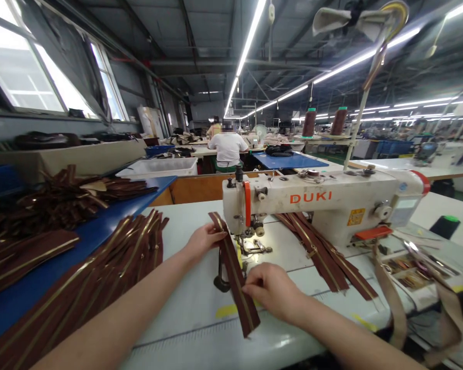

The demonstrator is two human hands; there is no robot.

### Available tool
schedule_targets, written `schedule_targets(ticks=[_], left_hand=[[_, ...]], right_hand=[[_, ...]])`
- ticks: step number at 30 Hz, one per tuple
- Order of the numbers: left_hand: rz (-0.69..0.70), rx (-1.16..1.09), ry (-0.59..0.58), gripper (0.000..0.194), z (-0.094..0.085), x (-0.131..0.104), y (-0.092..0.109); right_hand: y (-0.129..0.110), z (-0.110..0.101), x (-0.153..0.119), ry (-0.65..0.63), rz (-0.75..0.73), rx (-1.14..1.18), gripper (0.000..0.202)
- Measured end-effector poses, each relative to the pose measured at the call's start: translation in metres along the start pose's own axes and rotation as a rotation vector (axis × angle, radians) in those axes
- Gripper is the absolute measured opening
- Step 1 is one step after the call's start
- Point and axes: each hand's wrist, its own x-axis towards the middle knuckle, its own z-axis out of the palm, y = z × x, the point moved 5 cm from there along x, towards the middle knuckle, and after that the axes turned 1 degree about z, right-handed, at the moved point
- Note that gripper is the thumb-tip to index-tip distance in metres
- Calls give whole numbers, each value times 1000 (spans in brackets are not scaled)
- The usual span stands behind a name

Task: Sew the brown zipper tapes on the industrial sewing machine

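A brown zipper point(237, 285) with gold teeth lies slantwise in front of the sewing machine point(268, 192), left of its needle. My left hand point(205, 240) pinches it near its far end, thumb and fingers closed on the tape. Lower down, my right hand point(272, 290) has its fingers curled against the zipper's right edge, pinching it there. The presser foot point(254, 248) stands just right of the tape under a small light. More brown zippers point(316, 249) lie beneath the machine arm. A pile of zippers point(111, 267) spreads to the left of my left arm.
On the blue table point(137, 198) at left lies a heap of brown zipper pieces point(61, 200). A tray point(412, 272) with scissors and small parts sits at right, straps hanging beside it. A thread cone point(443, 226) stands behind. Ahead, a person in a white shirt point(228, 149) sits facing away.
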Motion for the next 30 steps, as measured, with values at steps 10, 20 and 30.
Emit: schedule_targets(ticks=[10, 20, 30], left_hand=[[255, 580, 145, 25, 5, -22, -18], [404, 990, -125, 39, 38, -59, -27], [453, 952, -111, 40, 38, -58, -27]], right_hand=[[8, 0, 17, 50, -142, -174, 19], [5, -3, 14, 23, -236, -255, 9], [-2, -5, 27, -4, -380, -517, 17]])
